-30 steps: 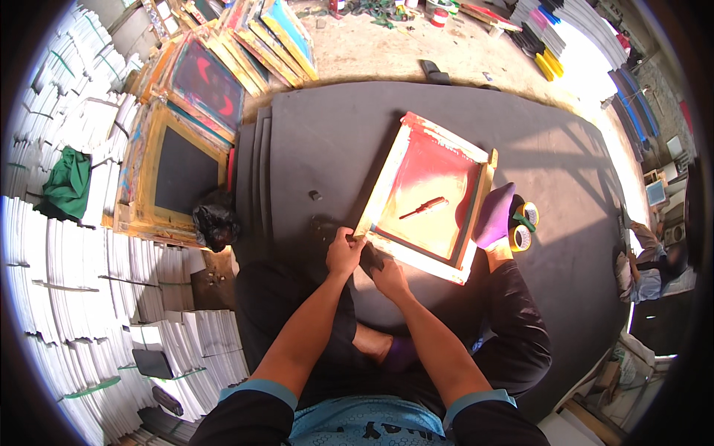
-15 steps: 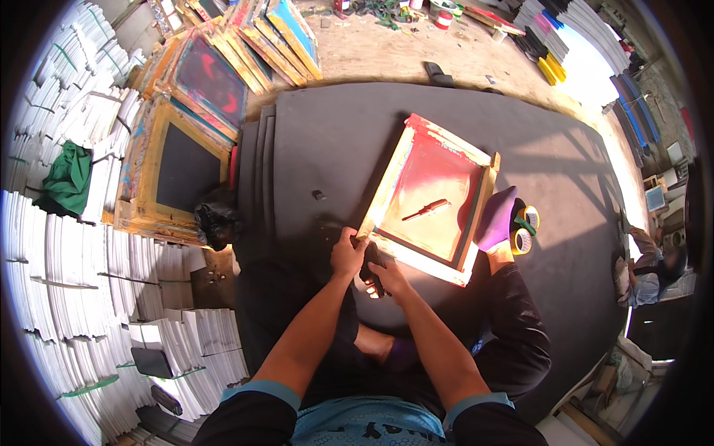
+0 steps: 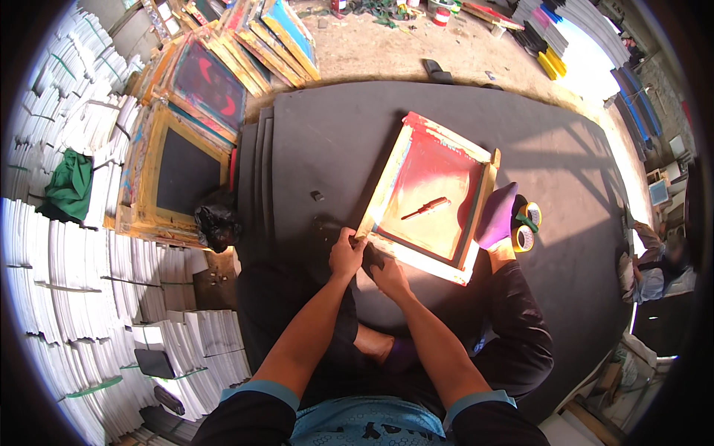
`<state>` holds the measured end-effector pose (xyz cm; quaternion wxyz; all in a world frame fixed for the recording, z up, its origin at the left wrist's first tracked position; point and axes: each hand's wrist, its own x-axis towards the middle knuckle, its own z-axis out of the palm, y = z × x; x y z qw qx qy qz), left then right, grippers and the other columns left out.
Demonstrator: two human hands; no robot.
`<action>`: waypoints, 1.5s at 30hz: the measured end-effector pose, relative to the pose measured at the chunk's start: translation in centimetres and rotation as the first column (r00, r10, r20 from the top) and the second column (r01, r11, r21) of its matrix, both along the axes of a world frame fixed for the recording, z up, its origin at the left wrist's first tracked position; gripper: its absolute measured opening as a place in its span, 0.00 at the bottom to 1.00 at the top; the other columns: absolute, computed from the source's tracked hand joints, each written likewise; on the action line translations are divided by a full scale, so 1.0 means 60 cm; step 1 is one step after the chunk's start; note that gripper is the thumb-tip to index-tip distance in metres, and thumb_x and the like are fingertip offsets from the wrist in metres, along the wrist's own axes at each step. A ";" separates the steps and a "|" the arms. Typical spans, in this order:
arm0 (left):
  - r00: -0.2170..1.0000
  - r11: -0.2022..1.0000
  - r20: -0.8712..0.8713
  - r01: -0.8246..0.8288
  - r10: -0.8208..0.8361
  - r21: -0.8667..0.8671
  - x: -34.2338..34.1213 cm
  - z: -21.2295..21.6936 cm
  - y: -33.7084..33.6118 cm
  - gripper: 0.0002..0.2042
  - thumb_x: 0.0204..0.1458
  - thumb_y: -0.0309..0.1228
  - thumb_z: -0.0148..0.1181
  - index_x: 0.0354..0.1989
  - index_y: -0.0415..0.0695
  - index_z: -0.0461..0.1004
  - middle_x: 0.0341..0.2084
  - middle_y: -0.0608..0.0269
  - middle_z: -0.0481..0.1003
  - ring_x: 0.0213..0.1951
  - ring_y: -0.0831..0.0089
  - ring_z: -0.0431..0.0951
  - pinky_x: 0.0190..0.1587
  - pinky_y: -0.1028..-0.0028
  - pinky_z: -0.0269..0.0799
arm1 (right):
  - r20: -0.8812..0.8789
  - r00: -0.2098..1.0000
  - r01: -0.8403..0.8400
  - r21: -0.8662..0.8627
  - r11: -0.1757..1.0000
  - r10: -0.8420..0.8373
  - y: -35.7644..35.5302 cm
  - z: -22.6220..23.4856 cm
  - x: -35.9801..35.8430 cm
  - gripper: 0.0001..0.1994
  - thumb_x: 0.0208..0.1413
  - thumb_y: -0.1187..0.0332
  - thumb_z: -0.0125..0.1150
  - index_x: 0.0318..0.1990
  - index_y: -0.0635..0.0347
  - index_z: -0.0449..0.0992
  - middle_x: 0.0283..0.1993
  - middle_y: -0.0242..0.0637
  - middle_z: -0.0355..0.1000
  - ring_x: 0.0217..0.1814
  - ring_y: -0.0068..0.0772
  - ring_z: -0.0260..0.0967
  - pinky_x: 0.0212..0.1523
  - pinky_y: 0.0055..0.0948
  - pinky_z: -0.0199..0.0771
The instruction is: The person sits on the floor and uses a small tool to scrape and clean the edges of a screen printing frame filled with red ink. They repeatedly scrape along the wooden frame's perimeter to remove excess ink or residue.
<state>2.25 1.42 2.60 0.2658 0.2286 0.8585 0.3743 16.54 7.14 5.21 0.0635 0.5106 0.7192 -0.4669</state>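
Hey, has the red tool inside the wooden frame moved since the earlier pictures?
No: the red tool shows no visible shift any way against the wooden frame.

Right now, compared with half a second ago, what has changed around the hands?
The right hand has turned slightly with its dark tool, and the sunlit fingertips seen beneath it are hidden; no release or new hold shows. The left hand stays at the near corner of the wooden frame, and the red-handled tool still lies inside it.
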 end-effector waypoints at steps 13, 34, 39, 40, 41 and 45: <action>0.981 0.981 0.134 -0.156 0.140 0.112 -0.030 -0.065 -0.025 0.18 0.56 0.46 0.71 0.44 0.43 0.81 0.33 0.57 0.85 0.37 0.61 0.87 0.41 0.61 0.79 | -0.056 0.992 -0.099 0.203 0.974 0.112 -0.024 0.026 0.020 0.19 0.60 0.55 0.62 0.51 0.60 0.79 0.43 0.62 0.80 0.50 0.66 0.78 0.53 0.56 0.77; 0.649 0.776 0.609 -0.625 0.456 0.084 -0.072 0.012 -0.042 0.09 0.55 0.32 0.75 0.34 0.41 0.82 0.26 0.67 0.77 0.18 0.81 0.67 0.19 0.76 0.59 | -0.217 0.963 0.007 -0.573 0.820 -0.159 0.033 -0.001 0.038 0.14 0.68 0.58 0.61 0.48 0.60 0.74 0.37 0.39 0.78 0.34 0.32 0.81 0.31 0.35 0.80; 0.604 0.630 0.520 -0.761 0.603 0.153 -0.099 -0.059 -0.043 0.12 0.52 0.28 0.78 0.35 0.35 0.80 0.30 0.63 0.80 0.30 0.77 0.77 0.35 0.76 0.75 | -0.153 0.945 0.115 -0.670 0.733 -0.288 0.057 0.048 0.032 0.18 0.70 0.58 0.59 0.55 0.63 0.68 0.41 0.44 0.79 0.37 0.40 0.82 0.33 0.39 0.84; 0.625 0.629 0.477 -0.757 0.618 0.177 -0.105 -0.078 -0.044 0.12 0.52 0.30 0.78 0.35 0.37 0.80 0.28 0.65 0.79 0.25 0.77 0.73 0.29 0.75 0.69 | -0.147 0.948 0.112 -0.681 0.724 -0.284 0.059 0.050 0.029 0.19 0.70 0.58 0.59 0.56 0.64 0.68 0.42 0.45 0.79 0.37 0.41 0.83 0.34 0.40 0.84; 0.645 0.633 0.435 -0.749 0.629 0.197 -0.105 -0.088 -0.042 0.12 0.53 0.31 0.77 0.35 0.38 0.80 0.26 0.66 0.77 0.21 0.78 0.70 0.24 0.75 0.64 | -0.137 0.949 0.114 -0.691 0.713 -0.284 0.062 0.047 0.029 0.19 0.70 0.58 0.59 0.57 0.64 0.68 0.42 0.47 0.79 0.38 0.41 0.83 0.35 0.41 0.85; 0.648 0.654 0.438 -0.739 0.624 0.162 -0.093 -0.087 -0.032 0.12 0.52 0.28 0.78 0.36 0.35 0.81 0.32 0.61 0.82 0.36 0.73 0.80 0.43 0.72 0.77 | -0.145 0.933 0.129 -0.721 0.681 -0.330 0.075 0.028 0.037 0.24 0.69 0.58 0.59 0.62 0.68 0.68 0.45 0.53 0.77 0.39 0.47 0.80 0.37 0.46 0.84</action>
